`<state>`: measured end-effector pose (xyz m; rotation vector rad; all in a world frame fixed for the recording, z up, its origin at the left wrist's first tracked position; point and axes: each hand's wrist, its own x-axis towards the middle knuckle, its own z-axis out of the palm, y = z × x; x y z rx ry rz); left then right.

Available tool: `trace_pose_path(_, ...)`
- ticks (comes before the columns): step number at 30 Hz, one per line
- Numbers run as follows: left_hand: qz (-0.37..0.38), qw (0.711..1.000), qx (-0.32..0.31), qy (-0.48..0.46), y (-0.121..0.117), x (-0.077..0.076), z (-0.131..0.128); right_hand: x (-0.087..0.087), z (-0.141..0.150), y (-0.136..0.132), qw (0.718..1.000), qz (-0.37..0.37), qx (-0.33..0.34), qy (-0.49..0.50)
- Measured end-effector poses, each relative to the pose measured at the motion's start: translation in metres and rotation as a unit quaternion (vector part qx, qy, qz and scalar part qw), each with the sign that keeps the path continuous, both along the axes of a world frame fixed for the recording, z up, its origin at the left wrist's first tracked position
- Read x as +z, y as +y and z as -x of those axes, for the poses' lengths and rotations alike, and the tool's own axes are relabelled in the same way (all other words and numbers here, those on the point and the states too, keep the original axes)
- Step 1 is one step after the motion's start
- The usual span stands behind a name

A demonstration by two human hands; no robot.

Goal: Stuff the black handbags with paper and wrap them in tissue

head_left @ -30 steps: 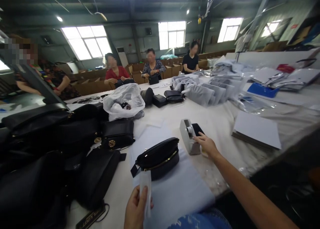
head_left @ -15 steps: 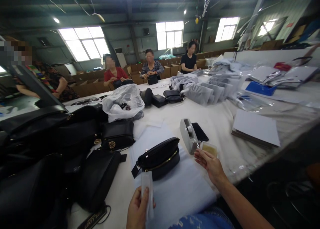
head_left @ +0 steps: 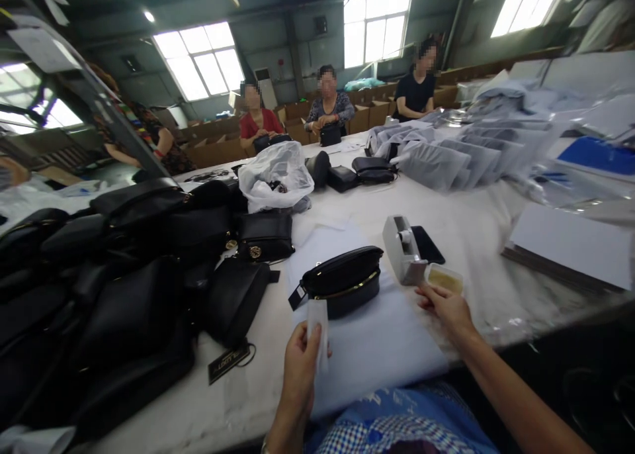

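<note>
My left hand (head_left: 301,361) grips a folded white translucent strip (head_left: 317,318), thumb on its front. Just beyond the strip lies a black pouch bag (head_left: 342,275) with a gold zip and a dark tag, resting on white sheets (head_left: 377,348). My right hand (head_left: 450,312) is closed in a pinch at the front end of a grey tape dispenser (head_left: 401,252); the clear tape between the fingertips is barely visible. Beside these fingers sits a small clear box (head_left: 445,278) with yellowish contents. A black phone (head_left: 427,245) lies behind the dispenser.
Black bags (head_left: 133,308) are heaped on the left, with a loose hang tag (head_left: 228,361) in front. Farther back stand a white plastic bag (head_left: 275,176) and bagged items (head_left: 441,163). A stack of white boards (head_left: 570,242) lies right. Several people work across the table.
The view has swung left and down, so things appear shifted right. Both hands keep their grips, the left by the pouch and the right at the dispenser.
</note>
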<state>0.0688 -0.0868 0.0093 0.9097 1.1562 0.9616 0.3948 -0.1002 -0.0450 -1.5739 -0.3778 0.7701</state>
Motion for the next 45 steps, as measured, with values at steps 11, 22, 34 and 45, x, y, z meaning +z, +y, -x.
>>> trace_pose_path(11, -0.025, 1.0, 0.0, -0.001, -0.005, -0.001, 0.001, 0.09, 0.116, -0.024, 0.914, -0.103, 0.356, -0.165)
trace_pose_path(22, -0.069, 0.998, 0.004, 0.01, -0.005, -0.007, 0.003, 0.08, 0.173, 0.028, 0.88, -0.045, 0.415, -0.227)
trace_pose_path(34, 0.047, 0.994, -0.018, -0.094, -0.008, 0.0, 0.008, 0.052, 0.156, 0.032, 0.831, -0.038, 0.536, -0.143)
trace_pose_path(45, 0.079, 0.992, -0.04, -0.088, -0.005, -0.004, 0.006, 0.036, 0.19, 0.035, 0.889, -0.068, 0.432, -0.135)
